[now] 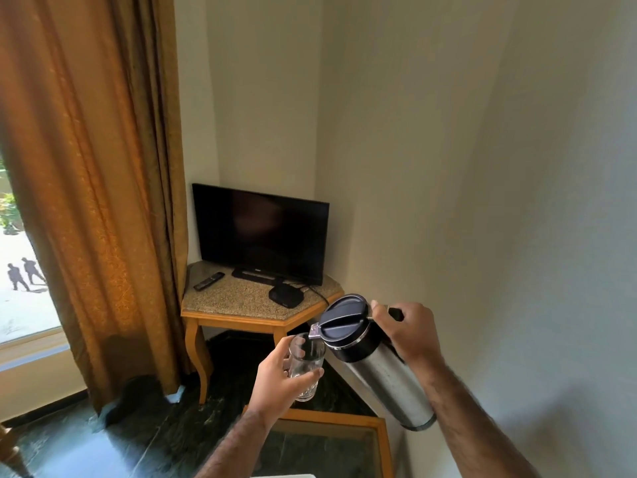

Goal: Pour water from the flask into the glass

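A wooden corner table (241, 320) with a speckled stone top stands in the angle of the walls, beside the curtain; on it rest a dark television (260, 236) on its stand, a remote control (209, 281) near the left edge, and a small black box (286, 295) in front of the stand — a cable runs off it to the right; nearer the camera, low in view, a wood-framed glass-topped table (384, 439) sits on the dark marbled floor (138, 443) — both tables stand on that floor.
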Demonstrator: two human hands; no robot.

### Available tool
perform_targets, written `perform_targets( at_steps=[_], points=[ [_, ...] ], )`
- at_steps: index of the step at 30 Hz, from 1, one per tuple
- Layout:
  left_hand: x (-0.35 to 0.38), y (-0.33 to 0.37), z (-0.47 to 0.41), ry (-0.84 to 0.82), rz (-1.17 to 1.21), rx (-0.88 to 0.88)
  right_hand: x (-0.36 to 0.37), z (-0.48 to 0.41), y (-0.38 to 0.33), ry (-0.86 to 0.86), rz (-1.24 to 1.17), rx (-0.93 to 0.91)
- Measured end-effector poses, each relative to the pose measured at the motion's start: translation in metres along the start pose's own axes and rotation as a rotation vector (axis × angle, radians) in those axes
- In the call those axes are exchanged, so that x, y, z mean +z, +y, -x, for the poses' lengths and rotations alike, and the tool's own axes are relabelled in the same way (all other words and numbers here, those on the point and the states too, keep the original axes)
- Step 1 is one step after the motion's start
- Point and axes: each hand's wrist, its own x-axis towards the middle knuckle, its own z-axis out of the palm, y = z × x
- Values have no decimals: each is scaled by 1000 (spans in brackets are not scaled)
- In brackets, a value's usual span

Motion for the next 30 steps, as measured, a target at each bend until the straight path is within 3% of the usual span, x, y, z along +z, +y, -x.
perform_targets(
  at_steps=[30],
  points=[
    [-2, 39, -17, -5, -2, -33, -10, -54, -60, -46, 353, -266]
  ],
)
